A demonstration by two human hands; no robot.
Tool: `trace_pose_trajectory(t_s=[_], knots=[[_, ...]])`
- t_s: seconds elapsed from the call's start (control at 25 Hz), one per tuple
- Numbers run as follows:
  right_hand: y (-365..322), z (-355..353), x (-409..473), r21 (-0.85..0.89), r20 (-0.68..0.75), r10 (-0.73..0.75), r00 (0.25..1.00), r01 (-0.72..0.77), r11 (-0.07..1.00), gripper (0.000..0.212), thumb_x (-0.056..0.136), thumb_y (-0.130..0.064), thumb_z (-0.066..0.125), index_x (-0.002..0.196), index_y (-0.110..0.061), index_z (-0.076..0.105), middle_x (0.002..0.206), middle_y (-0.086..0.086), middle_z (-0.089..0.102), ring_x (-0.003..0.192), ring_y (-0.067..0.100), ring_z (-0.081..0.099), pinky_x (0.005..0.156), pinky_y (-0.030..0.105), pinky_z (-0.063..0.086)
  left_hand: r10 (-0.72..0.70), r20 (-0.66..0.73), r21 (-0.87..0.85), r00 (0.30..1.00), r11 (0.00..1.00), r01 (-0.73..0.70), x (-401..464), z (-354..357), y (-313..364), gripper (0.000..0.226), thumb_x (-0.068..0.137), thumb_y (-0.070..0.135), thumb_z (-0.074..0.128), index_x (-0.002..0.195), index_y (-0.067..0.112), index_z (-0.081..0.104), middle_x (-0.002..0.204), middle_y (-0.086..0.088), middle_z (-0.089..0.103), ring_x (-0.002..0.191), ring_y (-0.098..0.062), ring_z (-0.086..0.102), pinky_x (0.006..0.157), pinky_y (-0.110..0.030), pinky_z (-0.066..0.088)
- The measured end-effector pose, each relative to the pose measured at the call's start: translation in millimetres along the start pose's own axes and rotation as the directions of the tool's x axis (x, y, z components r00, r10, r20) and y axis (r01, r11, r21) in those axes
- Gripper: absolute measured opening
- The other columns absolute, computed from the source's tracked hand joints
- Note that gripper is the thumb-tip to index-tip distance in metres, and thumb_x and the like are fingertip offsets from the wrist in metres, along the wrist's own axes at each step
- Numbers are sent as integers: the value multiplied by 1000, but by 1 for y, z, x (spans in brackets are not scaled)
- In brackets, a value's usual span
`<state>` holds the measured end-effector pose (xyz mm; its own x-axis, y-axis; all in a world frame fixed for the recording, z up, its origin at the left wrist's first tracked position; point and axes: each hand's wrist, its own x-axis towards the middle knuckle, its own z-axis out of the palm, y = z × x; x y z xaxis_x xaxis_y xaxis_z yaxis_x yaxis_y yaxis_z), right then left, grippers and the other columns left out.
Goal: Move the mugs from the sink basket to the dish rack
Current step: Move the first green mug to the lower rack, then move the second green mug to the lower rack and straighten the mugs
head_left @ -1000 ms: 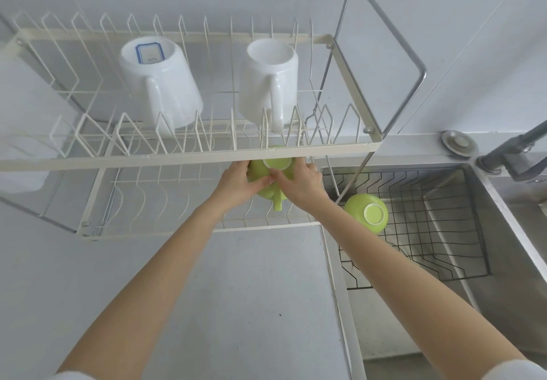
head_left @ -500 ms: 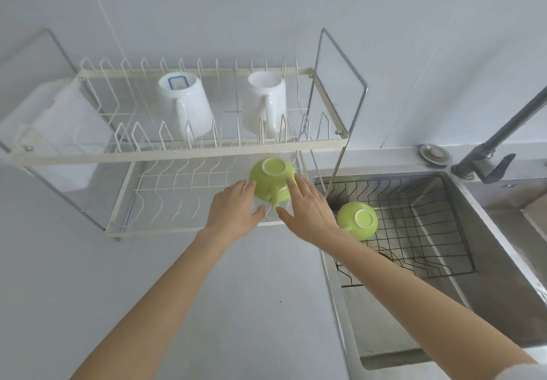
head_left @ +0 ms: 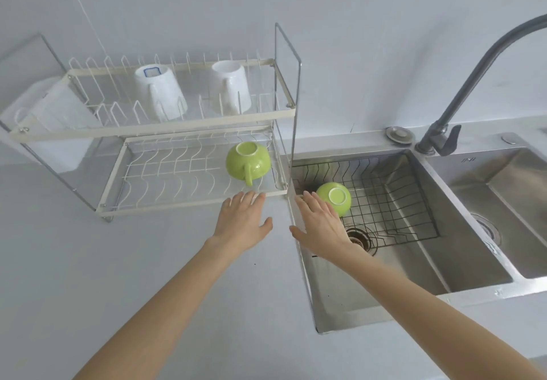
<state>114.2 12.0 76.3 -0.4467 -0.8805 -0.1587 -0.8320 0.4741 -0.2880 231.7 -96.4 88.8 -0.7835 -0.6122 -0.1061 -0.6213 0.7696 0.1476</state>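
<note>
Count: two white mugs inverted on the upper tier of the dish rack, one bearing a blue-bordered base label, text unreadable; two green mugs, one inverted on the rack's lower tier, one inverted in the sink basket right of the rack. Left hand and right hand hover palm-down in front of the rack, fingers spread, grasping nothing; right fingers just beside the basket mug.

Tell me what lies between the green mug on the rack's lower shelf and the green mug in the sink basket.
In the head view, the dish rack's steel end frame and the sink's left rim separate the racked mug from the basket mug.
</note>
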Motion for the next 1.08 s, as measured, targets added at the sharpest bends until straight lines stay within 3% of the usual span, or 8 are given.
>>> trace_pose_trajectory(t_s=[0.32,0.76,1.08], knots=[[74,-4,-13,24,61,73,995,-75,997,64,93,-37,44,146,-14,15,158,10,9,147,25,3,120,39,5,37,91,-42,995,999,-34,22,20,73,58,92,37,39,142,14,21,153,-9,22,143,-27,13,115,-41,18],[173,-15,22,31,154,79,985,-85,996,66,93,-38,45,146,-13,15,158,12,11,147,25,4,120,39,5,-17,188,-46,982,999,26,90,52,135,60,91,39,39,143,15,21,152,-10,24,141,-28,20,114,-42,22],[210,6,61,151,239,137,961,-176,973,65,91,-36,46,145,-13,19,156,11,17,146,26,10,119,39,10,-37,269,-89,962,994,64,145,81,150,58,90,39,41,139,13,27,147,-7,35,134,-25,34,108,-41,32]])
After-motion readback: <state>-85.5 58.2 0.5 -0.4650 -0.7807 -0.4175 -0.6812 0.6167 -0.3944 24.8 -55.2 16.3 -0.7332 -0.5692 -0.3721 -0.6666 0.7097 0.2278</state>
